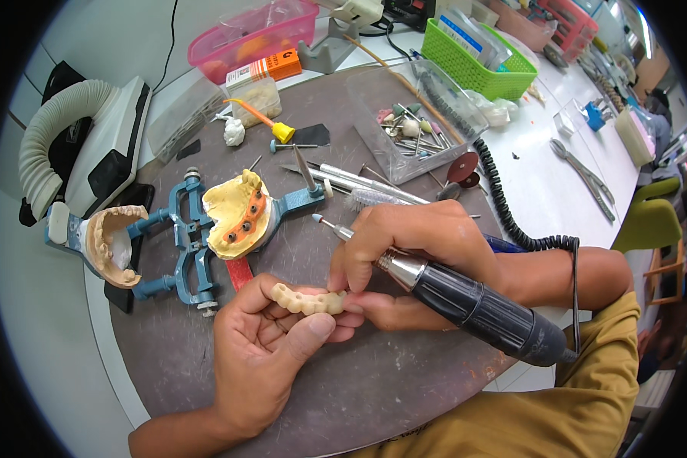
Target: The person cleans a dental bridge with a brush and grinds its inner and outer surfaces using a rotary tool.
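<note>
My left hand (263,343) pinches a cream-coloured dental bridge (301,301), a curved row of several joined teeth, between thumb and fingers. Held across my right hand (427,244) is a black and silver dental handpiece (477,309). Its small pale pointed bur (317,218) aims up and left, apart from the bridge. The thumb and a finger of my right hand touch the bridge's right end. Beyond both hands stands an opened blue articulator (187,229). It carries a yellow plaster jaw model (225,210) with orange gum and several dark implant posts, and a tan upper model (103,244).
A clear box (404,114) of burs lies beyond my right hand, with metal hand tools (351,179) before it. A coiled black cord (504,206) runs along the right. Pliers (588,179), a green basket (477,65), a pink bin (252,38) and a hose unit (99,145) surround the dark mat.
</note>
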The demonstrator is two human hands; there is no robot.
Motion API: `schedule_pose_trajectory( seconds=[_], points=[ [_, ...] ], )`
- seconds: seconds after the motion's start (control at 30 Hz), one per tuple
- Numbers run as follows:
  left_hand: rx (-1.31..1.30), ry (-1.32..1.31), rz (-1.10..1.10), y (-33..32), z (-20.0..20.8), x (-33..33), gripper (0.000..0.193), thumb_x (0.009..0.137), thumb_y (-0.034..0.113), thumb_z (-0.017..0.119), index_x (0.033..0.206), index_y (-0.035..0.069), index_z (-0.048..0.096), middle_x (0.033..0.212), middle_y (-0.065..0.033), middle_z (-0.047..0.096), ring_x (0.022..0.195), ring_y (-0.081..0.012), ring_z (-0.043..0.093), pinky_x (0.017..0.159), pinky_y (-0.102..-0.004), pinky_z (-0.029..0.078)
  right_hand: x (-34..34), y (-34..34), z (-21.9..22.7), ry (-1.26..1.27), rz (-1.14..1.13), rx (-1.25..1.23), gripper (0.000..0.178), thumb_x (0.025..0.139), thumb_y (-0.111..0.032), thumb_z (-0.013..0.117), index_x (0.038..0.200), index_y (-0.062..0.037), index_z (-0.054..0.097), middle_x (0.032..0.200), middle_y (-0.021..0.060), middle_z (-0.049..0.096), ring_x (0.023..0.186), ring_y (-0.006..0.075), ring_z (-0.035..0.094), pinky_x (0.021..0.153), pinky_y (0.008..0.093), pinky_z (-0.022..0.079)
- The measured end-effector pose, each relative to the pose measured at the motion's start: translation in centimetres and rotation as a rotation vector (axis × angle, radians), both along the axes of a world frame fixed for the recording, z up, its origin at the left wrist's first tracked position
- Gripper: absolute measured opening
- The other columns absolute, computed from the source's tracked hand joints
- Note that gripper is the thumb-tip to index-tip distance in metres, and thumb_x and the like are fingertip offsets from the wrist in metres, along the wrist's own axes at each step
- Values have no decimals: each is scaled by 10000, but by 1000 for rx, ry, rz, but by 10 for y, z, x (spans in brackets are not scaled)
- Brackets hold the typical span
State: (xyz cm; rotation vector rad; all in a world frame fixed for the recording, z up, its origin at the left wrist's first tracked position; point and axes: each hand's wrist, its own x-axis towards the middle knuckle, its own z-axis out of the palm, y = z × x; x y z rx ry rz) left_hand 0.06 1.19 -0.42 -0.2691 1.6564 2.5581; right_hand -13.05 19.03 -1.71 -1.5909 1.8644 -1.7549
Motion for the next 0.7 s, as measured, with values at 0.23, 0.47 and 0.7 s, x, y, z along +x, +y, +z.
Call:
schedule_pose_trajectory(
  seconds=[0.23, 0.47, 0.7],
  points=[
    [-14, 129, 41, -1, -10, 3, 262, 928, -65, 624, 1181, -48, 559, 1087, -173, 632, 1021, -272, 697, 880, -359, 613, -1, 1, 0, -129, 7, 42, 212, 772, -59, 735, 932, -55, 596, 772, 41, 632, 662, 112, 614, 601, 279, 484],
    [-32, 73, 145, 5, -5, 7, 224, 882, -71, 681, 1072, -34, 568, 998, -144, 648, 909, -248, 726, 777, -306, 633, -1, 2, 3, -160, 8, 84, 193, 791, -38, 725, 939, -37, 600, 794, 34, 645, 703, 90, 641, 624, 265, 513],
    [-57, 78, 145, 3, -6, 7, 243, 861, -86, 696, 1057, -42, 558, 1020, -183, 661, 917, -261, 728, 792, -311, 633, -2, 3, 8, -209, 81, 94, 194, 834, -5, 755, 957, -9, 605, 950, 123, 702, 859, 147, 702, 718, 260, 560]
  ],
)
